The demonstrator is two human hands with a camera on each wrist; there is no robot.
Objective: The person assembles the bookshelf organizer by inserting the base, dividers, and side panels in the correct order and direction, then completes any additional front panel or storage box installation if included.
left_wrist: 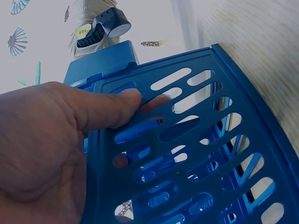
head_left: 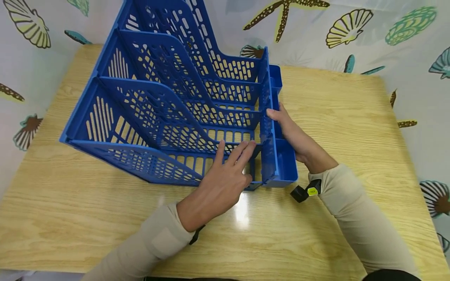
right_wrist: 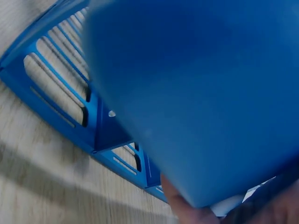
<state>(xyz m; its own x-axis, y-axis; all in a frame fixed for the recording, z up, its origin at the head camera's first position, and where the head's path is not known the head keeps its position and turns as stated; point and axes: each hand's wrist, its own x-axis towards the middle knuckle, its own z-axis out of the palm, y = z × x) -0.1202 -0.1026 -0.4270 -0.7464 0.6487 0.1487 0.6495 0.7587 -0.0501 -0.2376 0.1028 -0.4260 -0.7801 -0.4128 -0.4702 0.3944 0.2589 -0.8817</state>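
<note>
A blue plastic file rack (head_left: pixel 140 32) with slotted dividers spans the upper left of the head view. Along its right end runs a low front panel (head_left: pixel 268 164), with a near pen cup (head_left: pixel 286 164) and a far pen cup (head_left: pixel 275 78) on the outside. My left hand (head_left: pixel 219 185) holds the near side panel at its low front corner. The left wrist view shows the thumb (left_wrist: pixel 112 107) on the outer face and fingers behind the slots. My right hand (head_left: pixel 295 134) grips the front panel between the cups, thumb over its top edge. In the right wrist view, the cup (right_wrist: pixel 201 102) hides most of that hand.
The rack is over a light wood table (head_left: pixel 351 117). A pale cloth (head_left: pixel 302 35) printed with shells and starfish hangs behind the table and along its sides. A small black device with a yellow label (head_left: pixel 312 191) is strapped at the right wrist.
</note>
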